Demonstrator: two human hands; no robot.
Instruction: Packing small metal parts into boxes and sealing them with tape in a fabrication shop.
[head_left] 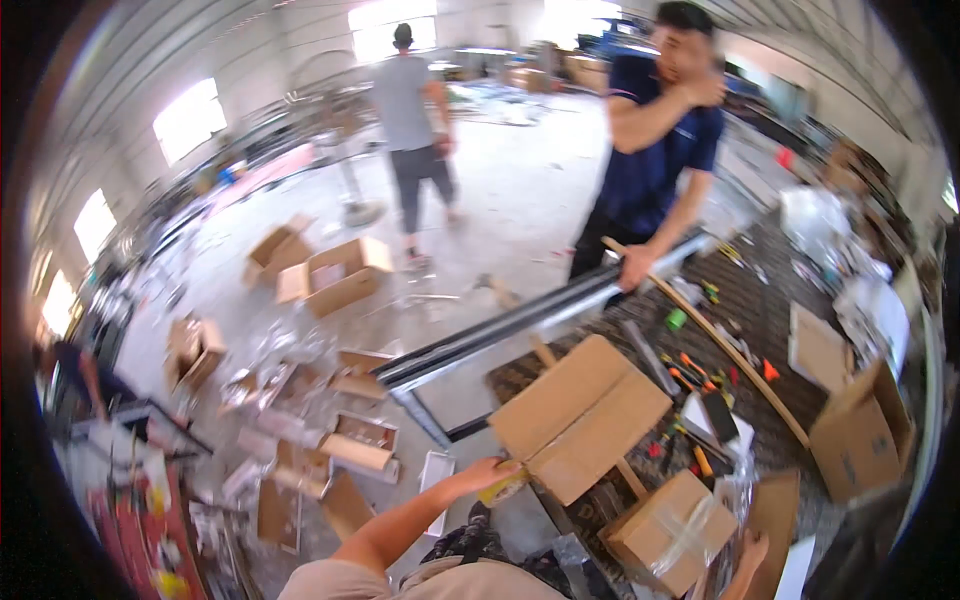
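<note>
Left hand (490, 472) closing on a yellow tool (503, 487), pressing at the near corner of the flat cardboard box (578, 412) lying on the worktable (760, 300); right hand (752, 548) resting low beside a taped carton (668, 528), grip unclear; co-worker's hand (636, 266) gripping a long metal profile (520, 322)

- two other people: one in a dark blue shirt (660, 150), one in a grey shirt (405, 100)
- one long metal bar (530, 320)
- four cardboard boxes on the workbench, the largest a flat one (580, 415)
- the person's own two hands: left hand (490, 472), right hand (752, 548)
</note>
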